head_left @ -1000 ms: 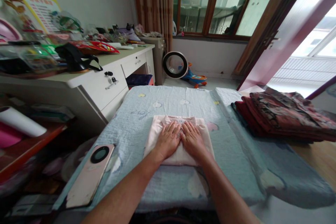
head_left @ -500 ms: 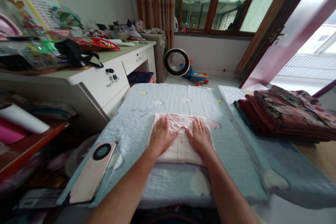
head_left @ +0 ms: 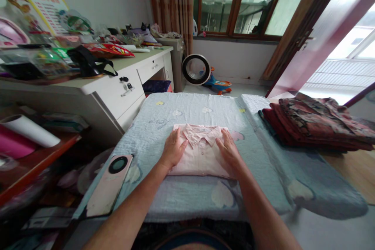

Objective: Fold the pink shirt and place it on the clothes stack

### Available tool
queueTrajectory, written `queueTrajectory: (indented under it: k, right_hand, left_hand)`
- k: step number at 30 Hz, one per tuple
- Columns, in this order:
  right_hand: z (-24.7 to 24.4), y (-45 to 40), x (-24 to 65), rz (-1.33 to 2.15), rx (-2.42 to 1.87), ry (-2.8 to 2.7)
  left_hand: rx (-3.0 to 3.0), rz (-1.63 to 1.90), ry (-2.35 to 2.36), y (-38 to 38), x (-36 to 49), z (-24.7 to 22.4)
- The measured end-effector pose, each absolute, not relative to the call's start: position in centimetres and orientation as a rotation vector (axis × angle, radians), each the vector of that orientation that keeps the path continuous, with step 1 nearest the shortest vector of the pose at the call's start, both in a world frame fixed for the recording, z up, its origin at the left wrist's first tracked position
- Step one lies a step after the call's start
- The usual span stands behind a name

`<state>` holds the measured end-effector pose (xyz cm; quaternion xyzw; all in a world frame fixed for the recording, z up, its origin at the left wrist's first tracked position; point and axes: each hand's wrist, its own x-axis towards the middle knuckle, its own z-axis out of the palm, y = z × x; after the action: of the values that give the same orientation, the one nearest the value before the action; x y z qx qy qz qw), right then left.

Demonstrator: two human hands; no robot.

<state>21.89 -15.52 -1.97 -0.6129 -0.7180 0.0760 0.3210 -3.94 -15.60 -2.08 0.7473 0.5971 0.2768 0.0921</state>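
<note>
A pale pink collared shirt (head_left: 202, 162), folded into a flat rectangle, lies on the light blue cloth (head_left: 199, 199) with its collar (head_left: 203, 134) at the far side and buttons down the middle. My left hand (head_left: 175, 149) rests along the shirt's left side, fingers stretched out and thumb toward the collar. On the right side, my right hand (head_left: 228, 148) lies with its fingers extended too, its thumb near the right collar point. Both palms touch the fabric, and neither hand grips it.
A pink phone (head_left: 109, 185) lies at the cloth's left edge. Folded dark red and patterned clothes (head_left: 319, 125) are stacked at the right. A cluttered white desk (head_left: 117, 97) runs along the left wall. A ride-on toy (head_left: 218, 84) stands on the floor beyond.
Both hands have moved outward from the collar toward the shirt's sides. The collar points, covered before, now show lying flat. The view has shifted slightly.
</note>
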Motion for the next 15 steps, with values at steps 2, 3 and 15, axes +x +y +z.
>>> queueTrajectory:
  k: [2, 3, 15]
  right_hand:
    - [-1.6, -17.2, 20.5, 0.165, -1.539, -1.906]
    - [-1.5, -18.0, 19.7, 0.164, -1.495, -1.964]
    - [-1.7, -20.1, 18.9, 0.144, -1.792, -2.201]
  left_hand:
    - [2.34, 0.819, 1.805, -17.2, -2.7, -2.2]
    - [2.41, 0.798, 1.79, -18.1, -1.9, -2.3]
    - [2.513, 0.441, 1.953, -20.1, -0.4, -2.5]
